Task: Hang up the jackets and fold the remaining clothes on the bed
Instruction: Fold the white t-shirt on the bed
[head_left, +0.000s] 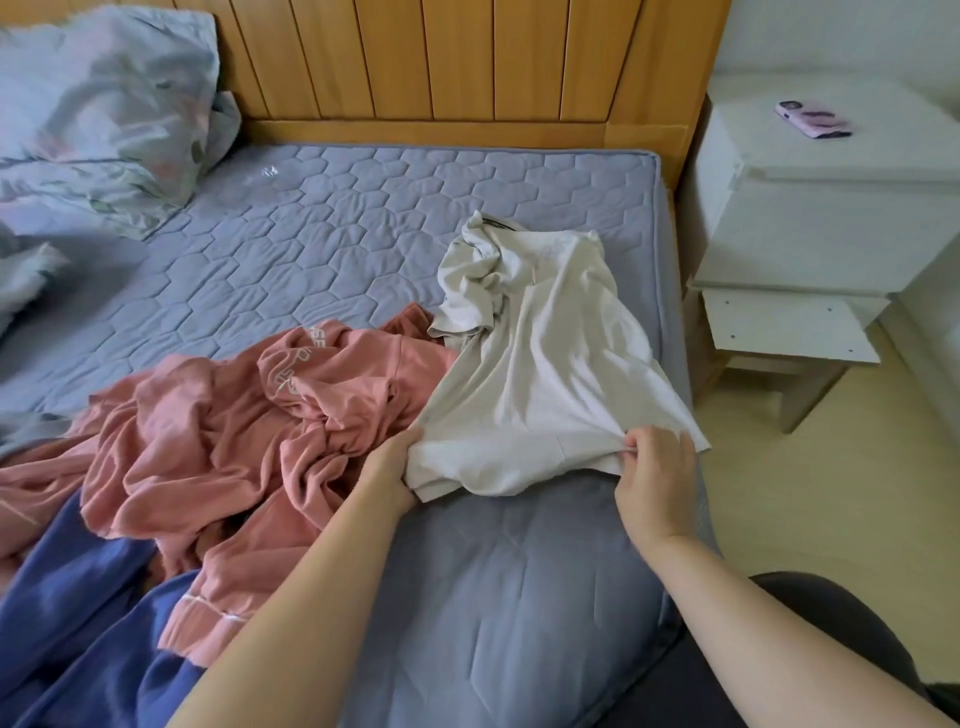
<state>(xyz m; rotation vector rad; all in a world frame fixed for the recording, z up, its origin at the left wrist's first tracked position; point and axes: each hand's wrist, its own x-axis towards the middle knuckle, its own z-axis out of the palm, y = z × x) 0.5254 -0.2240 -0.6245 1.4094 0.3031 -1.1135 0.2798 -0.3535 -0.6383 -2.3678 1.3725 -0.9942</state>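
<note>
L grip closed on beige shirt hem; R grip pinches same hem.

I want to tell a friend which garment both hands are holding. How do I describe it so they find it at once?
From the wooden headboard, follow the grey mattress to its right edge, beside the white nightstand. There lies a cream shirt, its hem held by the left hand and right hand. Unlike the pink garment and blue garment, it is pale.
</note>
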